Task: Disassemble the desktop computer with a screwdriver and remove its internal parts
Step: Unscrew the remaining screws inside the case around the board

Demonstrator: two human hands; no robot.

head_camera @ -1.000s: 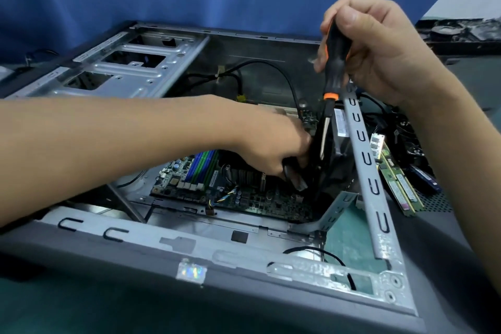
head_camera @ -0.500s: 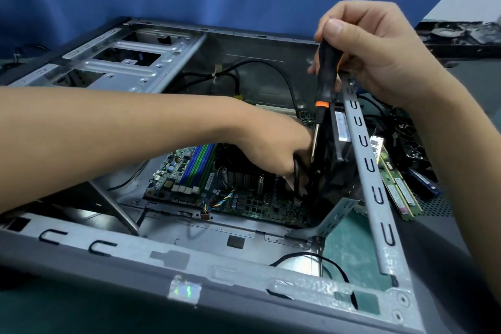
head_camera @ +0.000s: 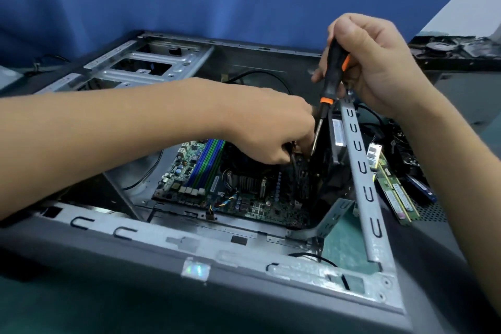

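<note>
While the case [head_camera: 217, 249] lies open on its side on the bench, the right hand [head_camera: 374, 62] holds the screwdriver [head_camera: 332, 73] above the right end of the motherboard [head_camera: 244, 198]. Its fingers [head_camera: 349, 32] are wrapped round the black and orange handle, with the thumb along it. The shaft slants down and a little leftward, and its tip ends at a black fan [head_camera: 336, 160] standing over that end of the motherboard. The screw itself cannot be seen. The left hand [head_camera: 271, 127] reaches across the motherboard from the left to the same spot, just beside the shaft. Its fingers are curled under the palm against a black cable [head_camera: 291, 157], but whether they pinch the cable or the fan cannot be told. Beyond the motherboard's right end, outside the case, loose memory sticks [head_camera: 395, 192] lie on the bench, so some parts seem to be out already. The step in hand looks like freeing the fan. To do it well, the driver should probably be stood up more nearly in line with the screw and pressed firmly down its own axis before turning. A slanted tip may cam out and skid onto the motherboard below. The left hand would serve best by drawing the cable clear of the shaft and steadying the fan, so that nothing drops when the screw comes free. Slow turns suit a screw that cannot be watched.
</note>
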